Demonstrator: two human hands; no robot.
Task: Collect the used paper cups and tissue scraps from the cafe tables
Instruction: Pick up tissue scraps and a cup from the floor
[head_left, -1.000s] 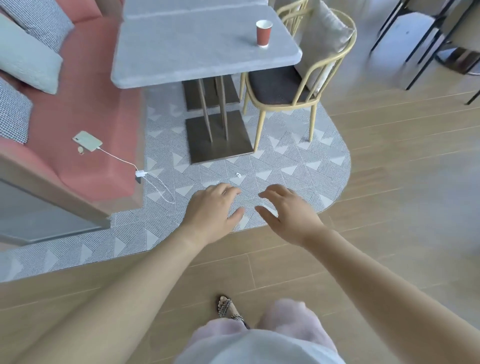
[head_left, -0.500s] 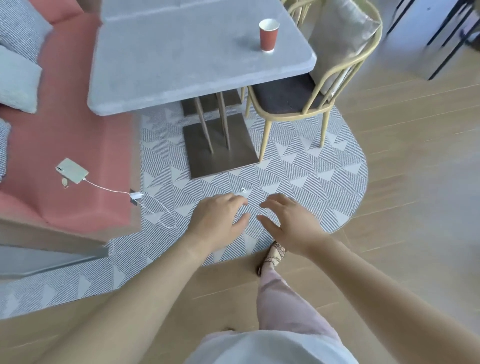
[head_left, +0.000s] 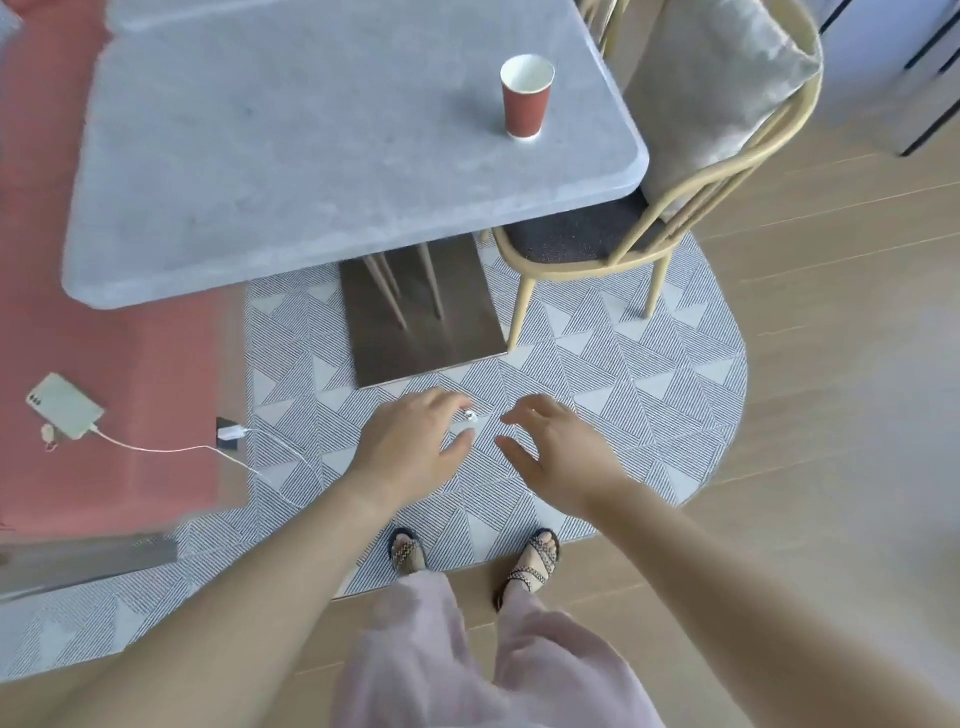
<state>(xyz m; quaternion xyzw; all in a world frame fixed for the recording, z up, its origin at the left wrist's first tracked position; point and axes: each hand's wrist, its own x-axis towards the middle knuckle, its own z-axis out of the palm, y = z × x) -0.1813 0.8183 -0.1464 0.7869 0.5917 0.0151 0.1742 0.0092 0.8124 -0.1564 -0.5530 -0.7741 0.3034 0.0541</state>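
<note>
A red paper cup with a white inside stands upright near the right edge of the grey stone table. My left hand and my right hand hover side by side in front of me, well below and short of the table, fingers relaxed and holding nothing. A small white scrap lies on the patterned rug just beyond my left fingertips. No tissue shows on the tabletop.
A wooden chair with a grey cushion is tucked at the table's right. A red bench at left holds a phone on a white charging cable. The table's metal base stands ahead; wood floor lies right.
I have stepped closer to the table; it and the cup now look larger and nearer. Both feet are now side by side at the rug's edge. My hands keep the same empty pose.
</note>
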